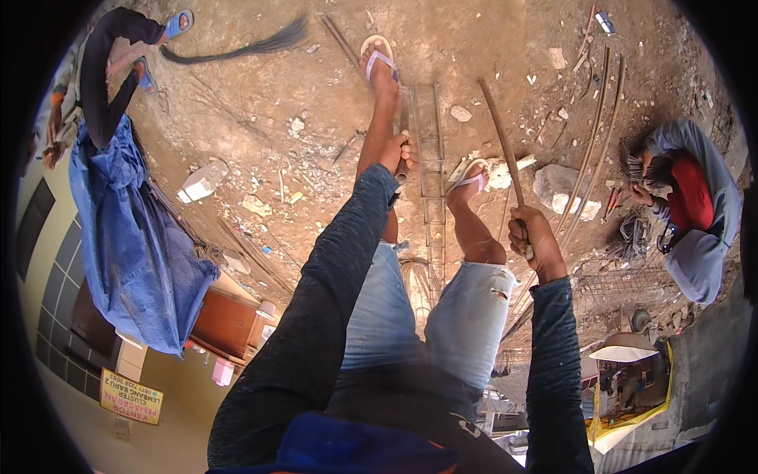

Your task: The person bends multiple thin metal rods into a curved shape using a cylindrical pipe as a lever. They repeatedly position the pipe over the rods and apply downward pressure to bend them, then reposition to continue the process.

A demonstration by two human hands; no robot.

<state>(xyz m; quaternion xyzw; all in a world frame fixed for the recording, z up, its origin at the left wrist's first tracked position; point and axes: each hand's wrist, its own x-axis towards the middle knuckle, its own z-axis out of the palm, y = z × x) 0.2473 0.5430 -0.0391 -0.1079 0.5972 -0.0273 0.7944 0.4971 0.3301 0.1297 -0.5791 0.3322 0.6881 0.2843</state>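
My left hand (pixel 397 154) is closed round a thick metal pipe (pixel 403 177), its end showing just below my fist. My right hand (pixel 534 237), out by my knee, grips a long brown metal rod (pixel 500 122) that slants up and away to the left. Between my sandalled feet lies a narrow ladder-like frame of steel bars (pixel 434 150), close beside the pipe. Whether the pipe touches the frame I cannot tell. A coil of wire or thin bar (pixel 414 276) shows between my knees.
To the right a person (pixel 695 213) crouches by bundles of wire (pixel 629 237). Long bent bars (pixel 594 150) pass a pale rock (pixel 564 189). A bundle of dark wire (pixel 253 49) lies far left, near another person's sandalled feet (pixel 180 24). A blue tarp (pixel 134 245) hangs at left.
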